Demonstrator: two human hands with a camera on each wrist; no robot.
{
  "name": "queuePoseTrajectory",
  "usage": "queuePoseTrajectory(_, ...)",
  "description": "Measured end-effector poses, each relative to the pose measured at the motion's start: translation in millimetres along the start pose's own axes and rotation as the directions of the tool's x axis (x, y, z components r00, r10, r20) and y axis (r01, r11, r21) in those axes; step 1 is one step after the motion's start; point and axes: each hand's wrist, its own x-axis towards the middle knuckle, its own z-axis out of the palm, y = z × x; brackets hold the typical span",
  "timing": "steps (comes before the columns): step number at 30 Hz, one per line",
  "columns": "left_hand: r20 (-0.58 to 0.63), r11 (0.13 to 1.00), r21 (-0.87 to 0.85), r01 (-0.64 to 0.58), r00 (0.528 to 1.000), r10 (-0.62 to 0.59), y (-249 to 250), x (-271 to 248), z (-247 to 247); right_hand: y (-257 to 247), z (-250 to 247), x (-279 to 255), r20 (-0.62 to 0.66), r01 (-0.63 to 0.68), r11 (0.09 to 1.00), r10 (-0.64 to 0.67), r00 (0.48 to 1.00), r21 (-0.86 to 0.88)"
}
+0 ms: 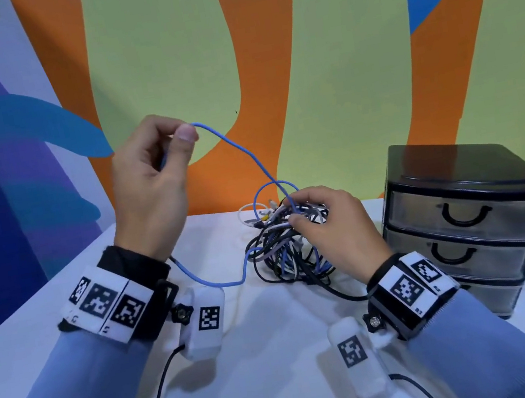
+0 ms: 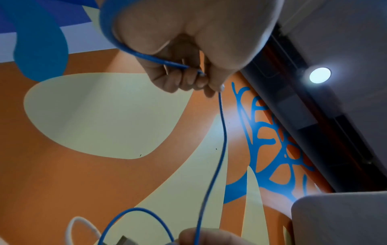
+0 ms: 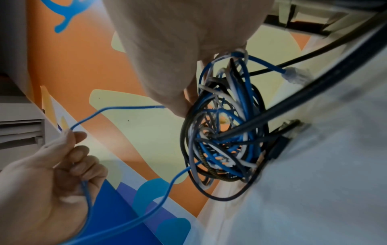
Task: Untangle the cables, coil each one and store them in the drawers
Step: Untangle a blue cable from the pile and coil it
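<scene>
Up above the table [image 1: 69, 339], my left hand [image 1: 151, 186] pinched the blue cable [image 1: 249, 157] between thumb and fingertip, the other fingers curled loosely round the strand that ran down through my palm; in the left wrist view that same cable [image 2: 223, 132] dropped straight from my fingers [image 2: 188, 79] toward the heap below; from the heel of that hand the cable sagged down to the tabletop, ran along it and bent back into the tangle. Lower and to the right of that grip, my right hand [image 1: 331, 222] rested on the tangle of cables [image 1: 283, 251], thumb and forefinger closed on the blue strand where it entered the heap, the remaining fingers draped over black, white and blue loops; the right wrist view showed the tangle [image 3: 226, 132] bunched just under my palm, with a clear plug [image 3: 293, 76] on a blue lead sticking out beside it; my left hand [image 3: 48, 179] appeared there off to the side, holding the strand well apart from the heap. Right of my right hand, near but not touching it, stood the drawer unit [image 1: 466, 220], dark-framed, with three smoky drawers; all three seemed closed. Behind everything hung the painted wall [image 1: 316, 50], orange, pale green and blue.
</scene>
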Motion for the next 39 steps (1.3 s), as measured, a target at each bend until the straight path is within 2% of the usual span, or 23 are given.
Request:
queuePoseTrajectory(5,-0.187,0.990,-0.113,0.079,0.977,-0.099,-2.4,5.4,-5.9,0.5,-0.8,-0.5,0.012,-0.028,0.999,0.028,1.000,-0.016)
queuePoseTrajectory(10,-0.371,0.977,-0.178,0.122,0.911,-0.181,-8.2,12.2,-18.9,5.4,-0.9,1.7,0.042,-0.040,0.995,0.044,0.998,-0.090)
queuePoseTrajectory(13,-0.483,0.959,-0.236,0.156,0.838,-0.255,-8.8,12.7,-21.7,9.0,-1.4,3.2,0.055,-0.046,0.994,0.052,0.997,-0.101)
queuePoseTrajectory(15,-0.527,0.950,-0.273,0.153,0.802,-0.281,-8.3,14.5,-25.0,10.6,-2.7,3.7,0.065,-0.053,0.992,0.061,0.996,-0.114)
queuePoseTrajectory(16,-0.528,0.947,-0.278,0.161,0.798,-0.290,-10.1,15.5,-26.5,11.0,-3.5,3.5,0.069,-0.053,0.991,0.061,0.996,-0.119)
queuePoseTrajectory(18,-0.483,0.952,-0.238,0.192,0.827,-0.287,-14.4,16.7,-26.8,10.6,-3.7,2.8,0.065,-0.051,0.992,0.058,0.996,-0.116)
queuePoseTrajectory(20,-0.448,0.969,-0.119,0.216,0.859,-0.246,-17.3,15.9,-24.7,7.2,-3.7,1.2,0.054,-0.065,0.988,0.073,0.996,-0.138)
queuePoseTrajectory(23,-0.427,0.955,0.073,0.286,0.875,-0.229,-20.1,14.5,-23.1,2.0,-4.5,-3.0,0.054,-0.083,0.973,0.097,0.994,-0.217)
queuePoseTrajectory(27,-0.395,0.874,0.297,0.385,0.883,-0.255,-17.7,11.5,-25.3,-1.6,-4.9,-5.4,0.024,-0.037,0.959,0.045,0.999,-0.280)
queuePoseTrajectory(29,-0.304,0.797,0.457,0.395,0.912,-0.277,-18.9,9.8,-27.0,-2.5,-4.4,-5.4,0.008,-0.017,0.954,0.020,1.000,-0.298)
queuePoseTrajectory(31,-0.153,0.719,0.589,0.368,0.925,-0.347,-24.1,7.1,-26.2,-3.5,-4.6,-5.6,0.007,0.005,0.953,-0.003,1.000,-0.303)
queuePoseTrajectory(34,0.051,0.610,0.753,0.248,0.902,-0.429,-25.3,-1.9,-14.8,-4.6,-4.0,-5.8,0.007,0.052,0.961,-0.052,0.999,-0.273)
queuePoseTrajectory(37,0.220,0.620,0.782,0.067,0.901,-0.375,-16.4,-9.6,0.8,-6.1,-2.9,-6.1,0.010,0.106,0.969,-0.107,0.994,-0.224)
queuePoseTrajectory(38,0.298,0.638,0.770,0.007,0.880,-0.370,-16.0,-12.0,4.0,-6.5,-2.7,-6.5,0.018,0.117,0.970,-0.115,0.993,-0.214)
queuePoseTrajectory(39,0.383,0.665,0.746,-0.035,0.840,-0.385,-15.2,-14.3,6.0,-6.9,-2.2,-6.5,0.026,0.123,0.969,-0.120,0.992,-0.212)
